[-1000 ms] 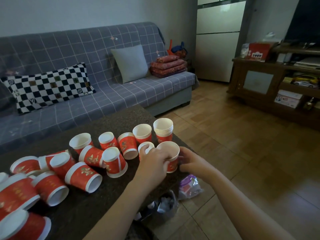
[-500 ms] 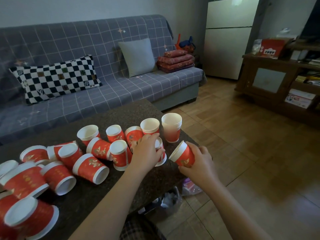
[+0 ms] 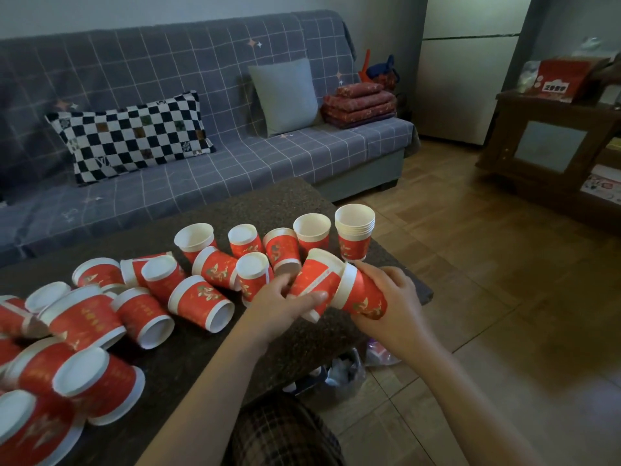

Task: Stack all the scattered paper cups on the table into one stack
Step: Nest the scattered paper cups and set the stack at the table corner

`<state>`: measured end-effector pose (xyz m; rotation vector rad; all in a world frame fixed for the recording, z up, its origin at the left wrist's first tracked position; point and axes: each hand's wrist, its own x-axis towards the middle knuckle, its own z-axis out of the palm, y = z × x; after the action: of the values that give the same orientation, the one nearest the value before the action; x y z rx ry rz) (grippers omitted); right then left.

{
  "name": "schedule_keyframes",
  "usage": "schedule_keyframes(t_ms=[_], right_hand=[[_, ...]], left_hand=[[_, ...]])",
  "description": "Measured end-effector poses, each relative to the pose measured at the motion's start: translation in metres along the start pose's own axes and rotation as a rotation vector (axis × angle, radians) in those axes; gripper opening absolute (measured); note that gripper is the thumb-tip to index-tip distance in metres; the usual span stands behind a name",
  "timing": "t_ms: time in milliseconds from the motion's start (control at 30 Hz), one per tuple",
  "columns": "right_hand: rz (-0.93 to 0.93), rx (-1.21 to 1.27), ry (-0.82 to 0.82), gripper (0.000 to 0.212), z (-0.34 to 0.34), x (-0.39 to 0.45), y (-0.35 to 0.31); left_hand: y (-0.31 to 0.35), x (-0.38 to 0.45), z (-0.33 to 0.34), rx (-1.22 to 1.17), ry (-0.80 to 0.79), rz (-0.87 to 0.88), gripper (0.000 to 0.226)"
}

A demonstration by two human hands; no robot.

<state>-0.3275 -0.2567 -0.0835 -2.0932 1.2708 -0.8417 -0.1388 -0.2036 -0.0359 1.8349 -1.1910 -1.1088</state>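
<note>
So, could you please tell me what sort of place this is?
Most likely a home living room: a grey checked sofa with cushions, a low dark table before it, and a wooden cabinet on the parquet floor.

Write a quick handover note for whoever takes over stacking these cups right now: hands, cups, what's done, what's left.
Left hand: gripping one red cup, tilted on its side.
Right hand: gripping a second cup, also tilted, its white rim meeting the first cup; they look about to nest or only just nested.
Done: a short upright stack stands at the far right corner of the table.
Left: many cups are scattered, upright, upturned or lying, across the table to its left end. Nest the held pair, add it to the stack, then gather the rest.
</note>
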Motion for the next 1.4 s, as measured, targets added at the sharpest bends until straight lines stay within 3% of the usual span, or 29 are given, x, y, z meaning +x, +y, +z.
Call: schedule_keyframes(t_ms=[100, 200, 267, 367, 467, 567, 633, 700, 800, 867, 900, 967, 1033, 1100, 1167, 1300, 1400], right_hand=[[-0.1, -0.077, -0.018, 0.082, -0.002, 0.002, -0.009], [-0.028, -0.012, -0.012, 0.084, 0.004, 0.002, -0.014], [-0.001, 0.032, -0.044, 0.085, 0.012, -0.001, -0.017], [-0.021, 0.108, -0.029, 0.083, 0.025, -0.004, -0.026], [0.02, 0.235, -0.002, 0.079, 0.032, -0.003, -0.033], [0.027, 0.252, 0.003, 0.078, 0.033, -0.003, -0.033], [0.025, 0.207, -0.022, 0.079, 0.034, -0.002, -0.033], [0.005, 0.165, -0.041, 0.081, 0.037, -0.002, -0.034], [-0.026, 0.153, -0.032, 0.082, 0.043, -0.002, -0.037], [-0.007, 0.155, -0.034, 0.082, 0.044, -0.002, -0.036], [0.007, 0.15, -0.032, 0.082, 0.044, -0.002, -0.035], [0.037, 0.117, -0.029, 0.082, 0.045, -0.001, -0.032], [0.079, 0.088, -0.037, 0.083, 0.046, 0.002, -0.029], [0.106, 0.071, -0.046, 0.084, 0.048, 0.005, -0.027], [0.123, 0.033, -0.058, 0.085, 0.049, 0.006, -0.027], [0.152, -0.13, -0.058, 0.087, 0.039, 0.004, -0.016], [0.146, -0.264, -0.065, 0.088, 0.023, -0.002, -0.003]], left_hand=[[-0.001, 0.001, -0.008, 0.064, -0.073, -0.079, 0.075], [-0.006, 0.006, -0.01, -0.445, 0.045, -0.152, 0.082], [-0.007, 0.005, -0.003, -0.75, 0.076, -0.086, 0.074], [-0.009, 0.003, 0.013, -0.782, 0.039, 0.005, 0.079], [-0.01, 0.0, 0.017, -0.677, -0.023, 0.053, 0.091], [-0.01, 0.002, 0.008, -0.611, 0.046, 0.116, 0.099], [-0.009, 0.002, 0.001, -0.453, 0.186, 0.229, 0.087], [-0.011, 0.002, -0.001, -0.242, 0.233, 0.341, 0.057], [-0.018, -0.005, 0.008, -0.066, 0.05, 0.323, 0.05], [-0.019, -0.01, 0.012, -0.018, 0.054, 0.374, 0.051], [-0.02, -0.009, 0.009, -0.007, 0.132, 0.426, 0.043], [-0.021, 0.0, -0.002, 0.125, 0.456, 0.439, 0.029], [-0.024, 0.014, -0.018, 0.354, 0.725, 0.28, 0.053], [-0.028, 0.03, -0.028, 0.487, 0.674, 0.061, 0.081], [-0.031, 0.041, -0.031, 0.501, 0.593, 0.012, 0.089], [-0.038, 0.045, -0.022, 0.578, 0.575, 0.279, 0.083], [-0.043, 0.038, -0.013, 0.652, 0.297, 0.526, 0.09]])
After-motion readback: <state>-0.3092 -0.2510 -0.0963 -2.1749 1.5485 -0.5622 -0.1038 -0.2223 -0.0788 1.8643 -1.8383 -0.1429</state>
